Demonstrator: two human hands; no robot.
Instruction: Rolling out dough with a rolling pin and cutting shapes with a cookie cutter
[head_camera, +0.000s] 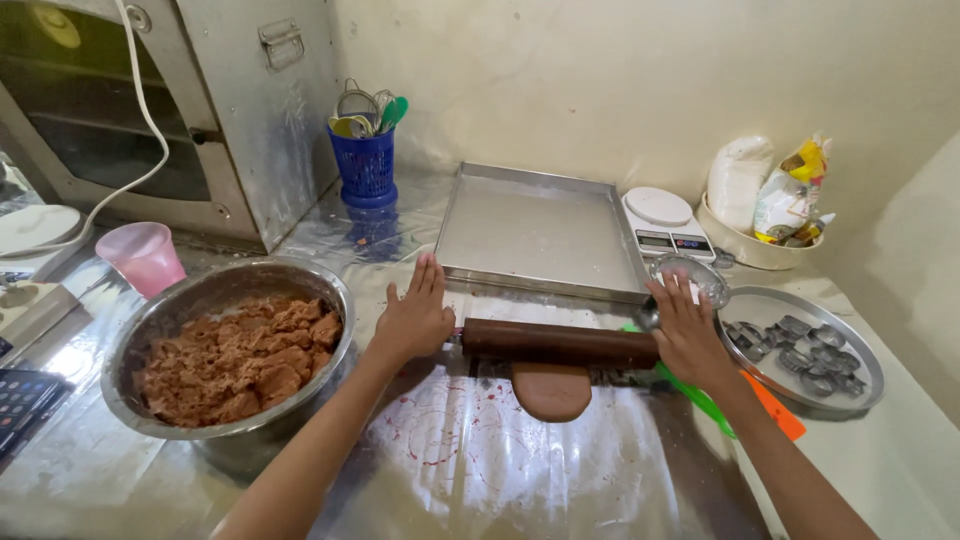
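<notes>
- Dough piece: a brown, flattened oval lying on the plastic-covered worktop, just under and toward the person from the rolling pin. Its near edge is rounded; its far edge is hidden beneath the pin.
- Rolling pin: dark wooden cylinder, lying level and crosswise, resting on the far part of the dough piece.
- Left hand: palm down at the pin's left end, fingers straight, pressed close together and pointing away from the person. It grips nothing.
- Right hand: palm down on the pin's right end, fingers slightly spread and extended. It grips nothing.
- Progress, as a judgement: this piece is already partly flattened but appears thick and small, so rolling seems to be at an early stage. No cut shapes are visible.
- Steel bowl: left of the hands, holding a large mass of crumbly brown dough, apparently unrolled.
- Baking tray: beyond the pin, bare metal.
- Round steel plate: right of the right hand, holding metal cutters.
- Further out: kitchen scale, blue utensil holder, pink cup, metal oven, and a green and an orange strip under the right forearm.
</notes>
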